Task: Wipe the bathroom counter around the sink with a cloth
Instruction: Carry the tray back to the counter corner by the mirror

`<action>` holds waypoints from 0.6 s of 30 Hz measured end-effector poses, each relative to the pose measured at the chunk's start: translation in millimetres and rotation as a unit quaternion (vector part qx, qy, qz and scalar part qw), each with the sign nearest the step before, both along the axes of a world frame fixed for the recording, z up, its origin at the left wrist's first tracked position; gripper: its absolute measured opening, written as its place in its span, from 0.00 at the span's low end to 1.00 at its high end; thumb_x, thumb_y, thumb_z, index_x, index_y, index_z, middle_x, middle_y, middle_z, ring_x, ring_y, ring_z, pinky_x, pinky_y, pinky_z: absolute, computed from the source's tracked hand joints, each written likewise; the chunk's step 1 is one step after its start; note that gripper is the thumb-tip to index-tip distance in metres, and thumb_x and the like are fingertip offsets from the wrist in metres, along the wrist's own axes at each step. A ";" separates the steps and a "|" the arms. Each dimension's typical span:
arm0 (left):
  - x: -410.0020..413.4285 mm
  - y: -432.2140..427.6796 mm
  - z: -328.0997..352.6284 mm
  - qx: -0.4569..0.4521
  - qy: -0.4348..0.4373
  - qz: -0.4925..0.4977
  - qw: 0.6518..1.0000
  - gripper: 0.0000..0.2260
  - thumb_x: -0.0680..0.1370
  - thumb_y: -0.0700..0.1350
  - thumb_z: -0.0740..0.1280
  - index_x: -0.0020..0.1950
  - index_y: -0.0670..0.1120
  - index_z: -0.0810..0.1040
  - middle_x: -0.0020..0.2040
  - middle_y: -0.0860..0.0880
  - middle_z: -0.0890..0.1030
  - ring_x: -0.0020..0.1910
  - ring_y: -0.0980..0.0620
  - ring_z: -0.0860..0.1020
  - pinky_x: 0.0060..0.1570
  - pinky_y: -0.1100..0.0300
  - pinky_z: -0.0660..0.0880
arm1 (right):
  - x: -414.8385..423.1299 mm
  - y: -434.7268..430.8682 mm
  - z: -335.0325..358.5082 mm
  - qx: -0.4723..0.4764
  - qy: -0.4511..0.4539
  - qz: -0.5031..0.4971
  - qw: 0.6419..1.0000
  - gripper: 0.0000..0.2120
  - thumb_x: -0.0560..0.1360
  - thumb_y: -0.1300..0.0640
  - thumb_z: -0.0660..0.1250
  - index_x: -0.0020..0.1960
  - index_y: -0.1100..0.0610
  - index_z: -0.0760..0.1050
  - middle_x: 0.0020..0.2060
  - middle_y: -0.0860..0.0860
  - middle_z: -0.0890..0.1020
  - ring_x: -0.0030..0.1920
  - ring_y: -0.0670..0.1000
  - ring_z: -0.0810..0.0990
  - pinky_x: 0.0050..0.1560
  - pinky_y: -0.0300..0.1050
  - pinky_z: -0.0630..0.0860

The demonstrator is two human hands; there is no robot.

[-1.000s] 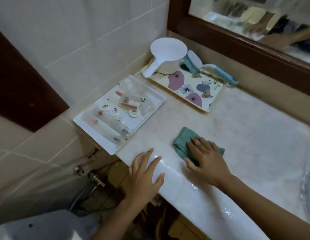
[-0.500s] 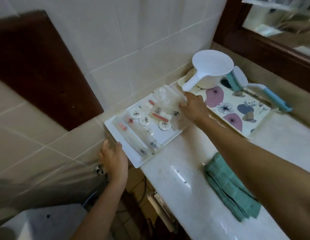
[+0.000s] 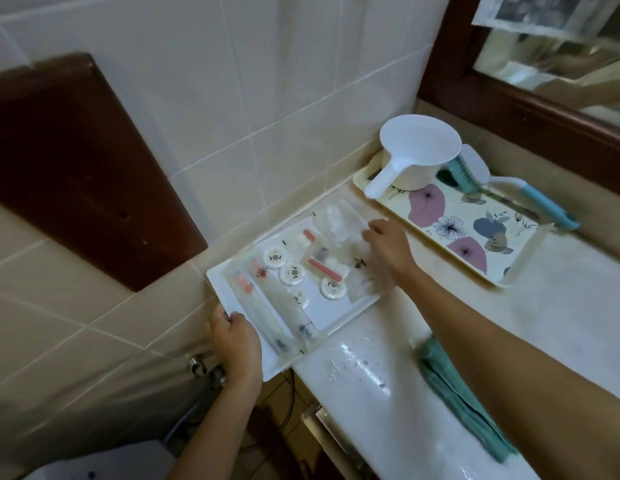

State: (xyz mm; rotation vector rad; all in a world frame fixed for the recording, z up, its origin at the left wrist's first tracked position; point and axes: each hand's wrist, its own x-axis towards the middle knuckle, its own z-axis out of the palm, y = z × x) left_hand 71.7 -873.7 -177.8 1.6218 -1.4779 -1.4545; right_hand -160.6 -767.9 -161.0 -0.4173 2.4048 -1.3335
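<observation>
Left hand grips white tray at near corner; right hand curls over its far edge. Cloth lies unheld on desk, beneath right forearm. Step, likely: clearing tray. Next: level lift, then wipe beneath.

Soft, dim, warm light. Glare shines on the wet counter just right of the left hand. Wall lines bend near the edges.
</observation>
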 end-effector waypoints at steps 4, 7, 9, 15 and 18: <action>14.0 5.5 0.0 0.014 -0.026 -0.033 0.999 0.12 0.80 0.41 0.56 0.57 0.54 0.74 0.58 0.46 0.76 0.53 0.45 0.78 0.56 0.42 0.76 | 36.6 37.5 8.2 0.060 0.009 -0.029 0.998 0.07 0.64 0.51 0.61 0.33 0.51 0.62 0.42 0.53 0.68 0.49 0.55 0.67 0.46 0.46 0.62; 24.4 22.9 14.4 0.017 -0.025 -0.062 0.998 0.13 0.80 0.40 0.56 0.59 0.50 0.75 0.56 0.47 0.79 0.52 0.44 0.79 0.55 0.45 0.76 | 63.2 73.6 22.7 0.100 0.034 -0.063 0.992 0.11 0.72 0.54 0.64 0.53 0.57 0.73 0.51 0.53 0.68 0.58 0.56 0.65 0.51 0.45 0.61; 30.7 42.5 29.4 0.018 -0.023 -0.090 0.996 0.12 0.81 0.40 0.56 0.58 0.50 0.76 0.53 0.48 0.79 0.50 0.46 0.78 0.53 0.49 0.75 | 82.0 108.7 38.7 0.101 0.031 -0.121 0.987 0.17 0.73 0.55 0.64 0.60 0.58 0.72 0.53 0.53 0.69 0.60 0.56 0.66 0.52 0.46 0.62; 43.7 129.4 69.7 -0.024 -0.021 -0.239 0.971 0.10 0.82 0.42 0.56 0.59 0.48 0.74 0.61 0.48 0.73 0.51 0.47 0.76 0.57 0.46 0.73 | 152.0 246.8 86.8 0.019 -0.026 -0.270 0.962 0.07 0.72 0.57 0.67 0.49 0.57 0.75 0.45 0.52 0.76 0.44 0.53 0.73 0.48 0.51 0.71; 45.6 194.4 90.5 -0.029 -0.003 -0.327 0.945 0.10 0.82 0.42 0.54 0.56 0.53 0.72 0.56 0.52 0.71 0.46 0.57 0.74 0.51 0.53 0.71 | 193.6 331.0 101.8 0.000 -0.024 -0.346 0.938 0.07 0.73 0.59 0.68 0.50 0.55 0.73 0.41 0.49 0.74 0.42 0.50 0.72 0.45 0.46 0.67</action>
